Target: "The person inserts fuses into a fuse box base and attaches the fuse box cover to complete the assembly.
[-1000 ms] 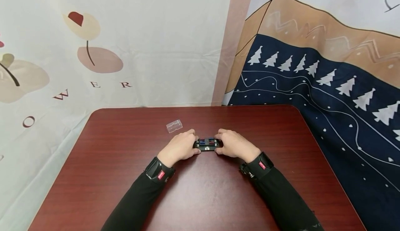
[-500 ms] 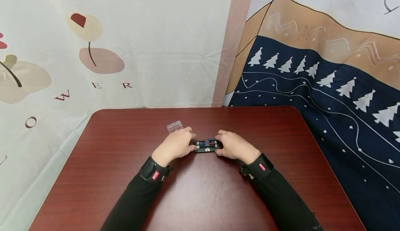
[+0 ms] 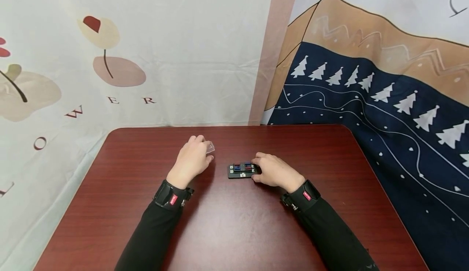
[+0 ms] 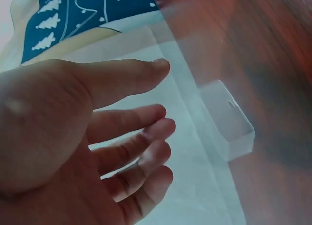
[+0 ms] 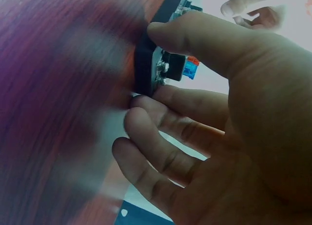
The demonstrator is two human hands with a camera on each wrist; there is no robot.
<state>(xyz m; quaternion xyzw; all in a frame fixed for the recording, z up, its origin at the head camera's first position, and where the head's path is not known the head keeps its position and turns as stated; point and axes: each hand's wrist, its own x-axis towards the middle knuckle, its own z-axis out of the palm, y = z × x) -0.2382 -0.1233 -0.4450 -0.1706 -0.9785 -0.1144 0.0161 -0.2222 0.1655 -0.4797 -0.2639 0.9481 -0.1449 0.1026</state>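
Observation:
A black fuse block [image 3: 238, 173] with red and blue blade fuses [image 5: 190, 69] lies on the table, near the middle of the head view. Its right end is pinched between the thumb and fingers of my right hand [image 3: 277, 172]; the right wrist view shows the thumb on one long side and the index finger at the other. My left hand [image 3: 188, 160] is over a clear plastic cover [image 4: 228, 120], partly hiding it in the head view. In the left wrist view its thumb and loosely bent fingers stand apart from the cover, with nothing between them.
The dark red wooden table [image 3: 234, 230] has its back edge against a pale printed curtain [image 3: 205, 51]. A navy cloth with white trees [image 3: 366, 100] hangs along the right side. Black wrist straps [image 3: 172, 197] sit over dark sleeves.
My left hand has let go of the fuse block's left end and moved left and back to the clear cover. My right hand has stayed on the block.

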